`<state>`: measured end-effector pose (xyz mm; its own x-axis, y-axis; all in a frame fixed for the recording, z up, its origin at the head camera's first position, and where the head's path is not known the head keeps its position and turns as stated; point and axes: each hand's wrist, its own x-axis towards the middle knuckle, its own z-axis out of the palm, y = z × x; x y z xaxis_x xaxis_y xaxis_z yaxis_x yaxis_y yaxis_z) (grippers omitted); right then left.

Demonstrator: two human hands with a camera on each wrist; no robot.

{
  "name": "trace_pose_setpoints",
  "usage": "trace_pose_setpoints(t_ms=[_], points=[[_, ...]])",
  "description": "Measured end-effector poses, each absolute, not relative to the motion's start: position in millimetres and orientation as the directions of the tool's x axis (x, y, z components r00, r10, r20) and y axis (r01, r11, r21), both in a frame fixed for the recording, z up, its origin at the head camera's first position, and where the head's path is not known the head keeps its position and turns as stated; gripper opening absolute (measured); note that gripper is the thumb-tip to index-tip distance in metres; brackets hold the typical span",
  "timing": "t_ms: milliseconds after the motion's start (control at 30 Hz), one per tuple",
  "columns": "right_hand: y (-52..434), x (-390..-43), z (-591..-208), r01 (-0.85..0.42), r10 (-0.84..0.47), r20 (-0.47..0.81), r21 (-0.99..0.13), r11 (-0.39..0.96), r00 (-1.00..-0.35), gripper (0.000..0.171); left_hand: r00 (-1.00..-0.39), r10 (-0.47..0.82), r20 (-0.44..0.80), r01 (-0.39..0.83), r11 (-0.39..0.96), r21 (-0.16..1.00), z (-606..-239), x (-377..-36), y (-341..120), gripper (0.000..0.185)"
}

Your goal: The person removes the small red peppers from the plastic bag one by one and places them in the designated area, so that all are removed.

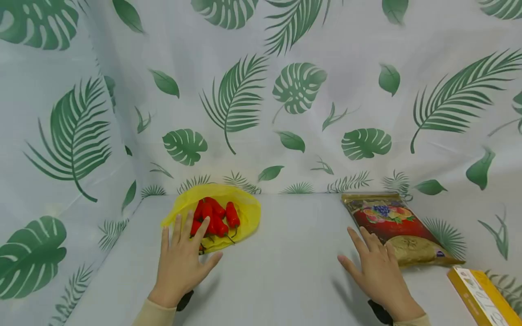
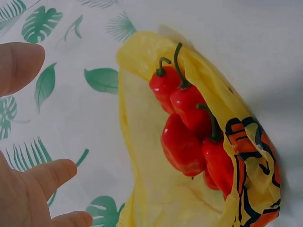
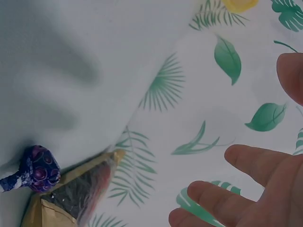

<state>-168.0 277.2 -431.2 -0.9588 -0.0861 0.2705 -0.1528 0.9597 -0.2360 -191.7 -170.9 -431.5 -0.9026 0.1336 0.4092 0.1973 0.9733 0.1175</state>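
Observation:
My left hand (image 1: 178,267) hovers with spread fingers in front of a yellow plastic bag (image 1: 249,215), partly covering it in the head view. Several red peppers (image 2: 183,146) with green stems lie in the bag's open mouth; orange and black print shows on the bag's side. On the right, my right hand (image 1: 377,271) is held over the table, fingers extended and holding nothing. Beyond it lies a red and gold bag (image 1: 408,228) with fruit printed on it. A purple-wrapped lollipop (image 3: 40,168) shows beside that bag in the right wrist view; my hand hides it in the head view.
A yellow and white box (image 1: 481,294) stands at the right front edge of view. White sheeting (image 1: 310,149) with green leaf prints rises behind the white table (image 1: 293,253) and along its left side.

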Motion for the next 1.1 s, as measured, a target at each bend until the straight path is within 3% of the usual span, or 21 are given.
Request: trace_pose_setpoints(t_ms=[133, 300, 1100], points=[[275.4, -183.4, -412.7, -0.176, -0.095, 0.299, -0.255, 0.951, -0.950, 0.082, -0.871, 0.148, 0.468, 0.225, 0.968, 0.113, -414.9, -206.2, -171.3, 0.088], [273.0, -191.3, -403.9, -0.178, -0.099, 0.284, -0.267, 0.947, -0.954, 0.083, -0.884, 0.134, 0.448, 0.214, 0.968, 0.134, -408.8, -210.2, -174.8, 0.089], [271.6, -171.9, -433.6, -0.130, -0.081, 0.188, -0.268, 0.955, -0.979, 0.085, -0.924, 0.112, 0.365, 0.175, 0.974, 0.145, -433.8, -193.1, -183.2, 0.092]])
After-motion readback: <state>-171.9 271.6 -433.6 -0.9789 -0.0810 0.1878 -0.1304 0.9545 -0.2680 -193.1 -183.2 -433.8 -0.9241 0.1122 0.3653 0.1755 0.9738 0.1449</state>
